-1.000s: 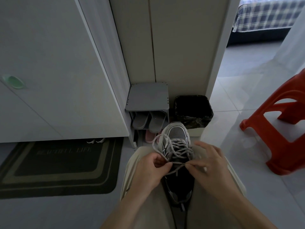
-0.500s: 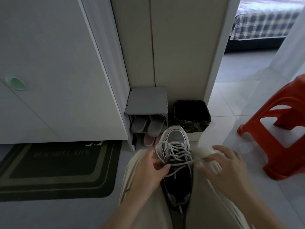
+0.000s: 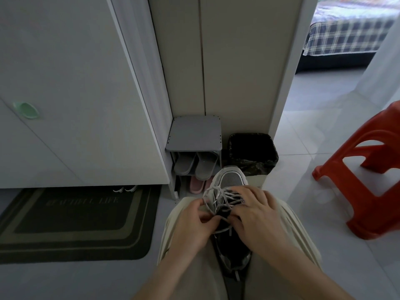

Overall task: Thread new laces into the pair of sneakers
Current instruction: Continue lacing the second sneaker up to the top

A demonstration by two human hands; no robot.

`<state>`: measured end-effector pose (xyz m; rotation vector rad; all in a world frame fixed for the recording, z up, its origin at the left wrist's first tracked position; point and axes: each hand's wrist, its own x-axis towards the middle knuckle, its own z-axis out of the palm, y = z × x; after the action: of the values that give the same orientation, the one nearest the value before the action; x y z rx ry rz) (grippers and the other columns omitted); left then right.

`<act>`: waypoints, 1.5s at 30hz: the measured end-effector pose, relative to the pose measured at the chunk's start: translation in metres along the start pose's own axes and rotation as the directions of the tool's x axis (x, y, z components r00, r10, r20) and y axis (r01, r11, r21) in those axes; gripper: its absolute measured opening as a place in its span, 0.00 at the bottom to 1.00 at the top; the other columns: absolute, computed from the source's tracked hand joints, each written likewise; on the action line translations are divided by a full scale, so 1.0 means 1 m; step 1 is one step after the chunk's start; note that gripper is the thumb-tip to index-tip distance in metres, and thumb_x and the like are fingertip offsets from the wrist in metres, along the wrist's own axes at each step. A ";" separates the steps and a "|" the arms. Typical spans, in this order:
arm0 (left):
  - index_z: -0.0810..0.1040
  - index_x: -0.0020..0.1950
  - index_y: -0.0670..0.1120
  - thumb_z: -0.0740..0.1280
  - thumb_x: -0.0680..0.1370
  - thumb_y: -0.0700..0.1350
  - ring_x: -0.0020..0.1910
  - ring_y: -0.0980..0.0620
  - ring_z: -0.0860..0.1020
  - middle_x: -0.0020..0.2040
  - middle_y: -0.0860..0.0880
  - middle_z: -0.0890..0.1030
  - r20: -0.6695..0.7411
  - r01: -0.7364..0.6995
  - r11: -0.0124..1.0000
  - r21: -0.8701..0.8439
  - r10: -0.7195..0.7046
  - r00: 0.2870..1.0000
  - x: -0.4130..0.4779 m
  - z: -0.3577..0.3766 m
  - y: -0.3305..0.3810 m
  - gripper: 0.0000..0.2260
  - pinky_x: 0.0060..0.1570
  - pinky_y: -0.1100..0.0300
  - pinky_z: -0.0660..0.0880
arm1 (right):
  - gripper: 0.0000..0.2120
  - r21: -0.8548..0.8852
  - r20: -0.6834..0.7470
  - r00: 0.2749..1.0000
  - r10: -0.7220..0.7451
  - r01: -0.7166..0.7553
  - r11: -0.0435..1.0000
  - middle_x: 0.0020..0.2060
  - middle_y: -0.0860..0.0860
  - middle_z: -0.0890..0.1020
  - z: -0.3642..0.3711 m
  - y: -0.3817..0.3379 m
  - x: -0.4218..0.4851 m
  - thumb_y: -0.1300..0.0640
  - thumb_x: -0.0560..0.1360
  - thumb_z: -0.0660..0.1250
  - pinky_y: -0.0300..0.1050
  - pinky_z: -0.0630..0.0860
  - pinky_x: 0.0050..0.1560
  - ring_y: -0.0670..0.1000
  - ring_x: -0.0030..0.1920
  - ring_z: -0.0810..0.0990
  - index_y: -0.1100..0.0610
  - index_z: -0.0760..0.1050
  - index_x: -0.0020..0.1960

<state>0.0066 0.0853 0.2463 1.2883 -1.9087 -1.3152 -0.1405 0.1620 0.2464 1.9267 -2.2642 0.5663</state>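
Note:
A grey and white sneaker (image 3: 229, 180) with a dark inside rests between my knees, toe pointing away from me. Its grey lace (image 3: 218, 197) crosses loosely over the tongue and loops out to the left. My left hand (image 3: 194, 224) pinches the lace at the left side of the shoe's opening. My right hand (image 3: 257, 215) lies over the right side of the lacing, fingers bent down onto the lace near the tongue. Only one sneaker of the pair shows here.
A small grey shoe rack (image 3: 194, 135) with slippers stands against the wall just beyond the sneaker, a black-lined bin (image 3: 253, 152) beside it. A red plastic stool (image 3: 372, 176) is on the right, a dark doormat (image 3: 73, 224) on the left.
My right hand, which had swung out to the right pulling the lace, has come back onto the lacing. My left hand stays at the left side of the shoe.

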 end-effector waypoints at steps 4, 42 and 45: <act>0.76 0.57 0.46 0.74 0.71 0.42 0.40 0.60 0.82 0.39 0.51 0.85 0.005 -0.008 1.000 0.001 0.008 1.000 0.001 0.001 -0.001 0.16 0.43 0.65 0.79 | 0.12 -0.008 0.063 0.998 0.023 -0.023 1.000 0.62 0.46 0.75 -0.001 0.004 -0.001 0.39 0.67 0.64 0.50 0.60 0.62 0.53 0.63 0.70 0.44 0.82 0.41; 0.77 0.58 0.57 0.72 0.73 0.45 0.41 0.63 0.81 0.42 0.55 0.84 0.044 -0.066 0.995 0.068 0.063 0.997 -0.001 0.002 -0.006 0.16 0.46 0.67 0.77 | 0.09 0.047 0.034 0.988 0.148 -0.149 0.988 0.58 0.41 0.77 -0.016 0.072 -0.065 0.38 0.60 0.60 0.47 0.53 0.60 0.50 0.62 0.66 0.41 0.74 0.27; 0.79 0.58 0.58 0.71 0.74 0.44 0.40 0.64 0.80 0.42 0.55 0.84 0.038 -0.107 0.989 0.100 0.104 0.994 -0.002 0.002 -0.004 0.15 0.44 0.73 0.74 | 0.08 0.026 0.037 0.988 0.152 -0.153 0.988 0.57 0.42 0.78 -0.015 0.072 -0.066 0.40 0.59 0.61 0.45 0.53 0.61 0.50 0.62 0.66 0.41 0.74 0.27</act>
<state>0.0077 0.0876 0.2418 1.2022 -2.0609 -1.2076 -0.2008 0.2377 0.2242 1.8003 -2.4539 0.5899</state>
